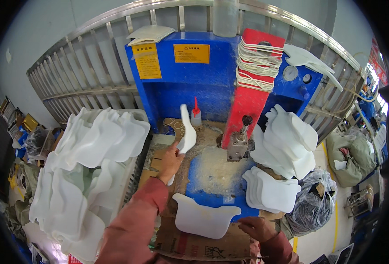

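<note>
Ahead of you stands a blue machine (190, 83) with two yellow labels, and its red lever block (251, 94) is wound with pale cord. Sawdust (216, 169) covers the bed below. A small red-capped bottle (196, 115) sits at the back. A metal railing (93, 66) curves behind. Down to your right there's a black plastic bag (313, 196), possibly holding scraps.
</note>
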`<state>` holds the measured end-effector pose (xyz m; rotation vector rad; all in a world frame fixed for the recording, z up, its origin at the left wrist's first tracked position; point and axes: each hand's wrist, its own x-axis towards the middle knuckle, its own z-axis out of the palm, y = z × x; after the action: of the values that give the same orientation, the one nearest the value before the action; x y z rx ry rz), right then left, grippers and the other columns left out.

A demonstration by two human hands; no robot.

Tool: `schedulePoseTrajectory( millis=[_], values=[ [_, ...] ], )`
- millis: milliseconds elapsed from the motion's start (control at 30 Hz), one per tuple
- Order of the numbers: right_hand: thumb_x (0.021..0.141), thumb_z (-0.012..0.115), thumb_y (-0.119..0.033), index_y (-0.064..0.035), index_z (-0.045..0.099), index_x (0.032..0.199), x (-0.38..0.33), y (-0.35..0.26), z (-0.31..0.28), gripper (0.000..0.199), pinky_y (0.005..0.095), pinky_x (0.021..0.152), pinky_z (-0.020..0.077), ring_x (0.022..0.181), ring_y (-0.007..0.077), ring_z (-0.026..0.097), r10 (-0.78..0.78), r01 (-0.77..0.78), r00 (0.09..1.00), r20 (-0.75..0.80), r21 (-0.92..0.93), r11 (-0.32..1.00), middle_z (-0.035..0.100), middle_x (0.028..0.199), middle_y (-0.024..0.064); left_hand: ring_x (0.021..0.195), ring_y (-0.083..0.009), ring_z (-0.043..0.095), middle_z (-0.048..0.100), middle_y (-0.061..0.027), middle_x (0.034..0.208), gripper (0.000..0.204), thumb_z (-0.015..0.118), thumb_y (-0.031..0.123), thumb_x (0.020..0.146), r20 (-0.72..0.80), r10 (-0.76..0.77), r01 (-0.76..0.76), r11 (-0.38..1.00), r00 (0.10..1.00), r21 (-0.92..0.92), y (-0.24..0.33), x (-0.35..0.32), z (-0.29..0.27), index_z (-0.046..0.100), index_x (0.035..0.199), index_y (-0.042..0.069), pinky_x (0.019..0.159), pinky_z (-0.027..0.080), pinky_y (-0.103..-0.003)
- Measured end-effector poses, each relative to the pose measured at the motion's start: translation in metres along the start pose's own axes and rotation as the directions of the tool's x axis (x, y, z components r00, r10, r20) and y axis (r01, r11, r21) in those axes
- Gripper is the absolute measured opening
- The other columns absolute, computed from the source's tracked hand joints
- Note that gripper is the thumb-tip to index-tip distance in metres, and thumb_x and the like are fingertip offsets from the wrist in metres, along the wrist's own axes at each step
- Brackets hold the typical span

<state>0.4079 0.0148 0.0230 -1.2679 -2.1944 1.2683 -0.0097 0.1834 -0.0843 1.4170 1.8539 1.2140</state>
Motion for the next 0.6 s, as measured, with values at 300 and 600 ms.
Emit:
schedulePoseTrajectory(
  millis=[300,600],
  values=[
    [0.083,0.079,-0.017,-0.0097,0.065,0.133,0.049,-0.07,0.006,0.052,0.0464,0.093,0.0547,0.118,0.0343,0.063,-0.552,0.487,0.833,0.008,-0.484,0.728,0.063,0.126,0.0131,0.102,-0.0178,0.066,0.071,-0.0092,0.115,0.034,0.072,0.012,0.096,0.733,0.021,-0.127,0.988,0.68,0.089,0.115,-0.088,-0.133,0.07,0.128,0.003,0.091,0.051,-0.032],
    [0.077,0.088,-0.023,-0.008,0.054,0.146,0.066,-0.085,0.026,0.079,0.0455,0.095,0.0565,0.108,0.0353,0.068,-0.681,0.646,0.73,0.062,-0.39,0.656,0.06,0.138,0.0159,0.12,-0.0169,0.063,0.069,-0.0075,0.13,0.034,0.072,0.01,0.099,0.889,0.041,0.214,0.964,0.457,-0.155,0.139,-0.138,-0.115,0.07,0.133,0.006,0.104,0.049,-0.031]
  ],
)
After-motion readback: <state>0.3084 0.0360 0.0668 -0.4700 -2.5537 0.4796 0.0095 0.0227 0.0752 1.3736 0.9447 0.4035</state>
